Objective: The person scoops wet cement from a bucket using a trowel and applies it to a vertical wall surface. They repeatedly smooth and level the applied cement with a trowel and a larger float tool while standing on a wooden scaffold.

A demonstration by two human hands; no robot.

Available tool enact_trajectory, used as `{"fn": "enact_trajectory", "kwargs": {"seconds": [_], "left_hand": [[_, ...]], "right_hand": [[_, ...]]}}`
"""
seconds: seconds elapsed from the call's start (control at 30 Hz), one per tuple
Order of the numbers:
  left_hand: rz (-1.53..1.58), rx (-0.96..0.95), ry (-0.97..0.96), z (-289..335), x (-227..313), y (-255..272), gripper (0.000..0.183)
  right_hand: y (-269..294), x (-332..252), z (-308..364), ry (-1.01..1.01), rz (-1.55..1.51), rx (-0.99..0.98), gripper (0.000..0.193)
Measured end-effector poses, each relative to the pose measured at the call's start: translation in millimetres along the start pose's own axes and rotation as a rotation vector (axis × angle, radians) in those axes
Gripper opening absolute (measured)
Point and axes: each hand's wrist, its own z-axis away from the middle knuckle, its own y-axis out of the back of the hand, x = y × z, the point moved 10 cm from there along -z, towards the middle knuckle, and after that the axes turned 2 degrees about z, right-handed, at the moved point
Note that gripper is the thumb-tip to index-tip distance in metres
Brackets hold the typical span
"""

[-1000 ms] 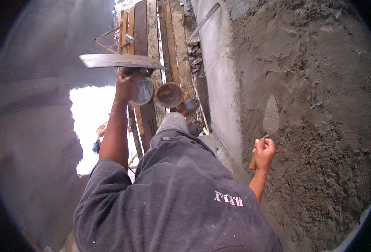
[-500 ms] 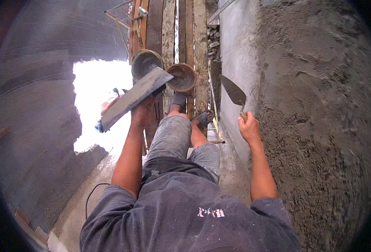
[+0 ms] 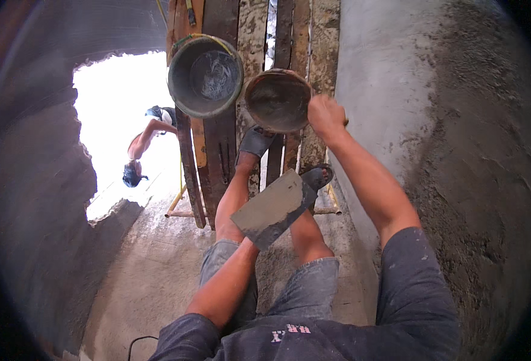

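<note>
A rectangular plasterer's hawk (image 3: 268,207), its top coated grey, is held tilted over my legs. My left hand (image 3: 248,245) grips it from beneath, with most of the fingers hidden by the board. My right hand (image 3: 327,115) is a closed fist at the right rim of a reddish-brown bucket (image 3: 278,101) with wet grey residue inside. From the fist pokes the handle end of the trowel (image 3: 345,122); its blade is out of sight. Just left of that bucket stands a larger grey bucket (image 3: 205,75) with a yellow handle and a little cloudy liquid.
Both buckets stand on wooden planks (image 3: 220,138), with gaps between them, under my sandalled feet. A partly rough plastered wall (image 3: 482,180) rises at right. On the left, a bright broken opening shows another person (image 3: 148,141) beyond the wall. A metal pipe frame (image 3: 181,213) supports the planks.
My right hand has brought the trowel from beside the wall to the brown bucket. The hawk has moved from over the grey bucket back toward my legs. My view has shifted closer to the buckets.
</note>
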Motion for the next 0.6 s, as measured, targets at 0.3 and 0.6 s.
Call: {"fn": "enact_trajectory", "kwargs": {"seconds": [0.3,0.6], "left_hand": [[0.103,-0.098,0.065,-22,-36,-10,0.05],[0.131,-0.123,0.103,-18,-49,-10,0.046]], "right_hand": [[-73,-58,-78,0.333,0.223,-0.268,0.018],[-127,-21,-54,0.196,-0.031,-0.445,0.028]]}}
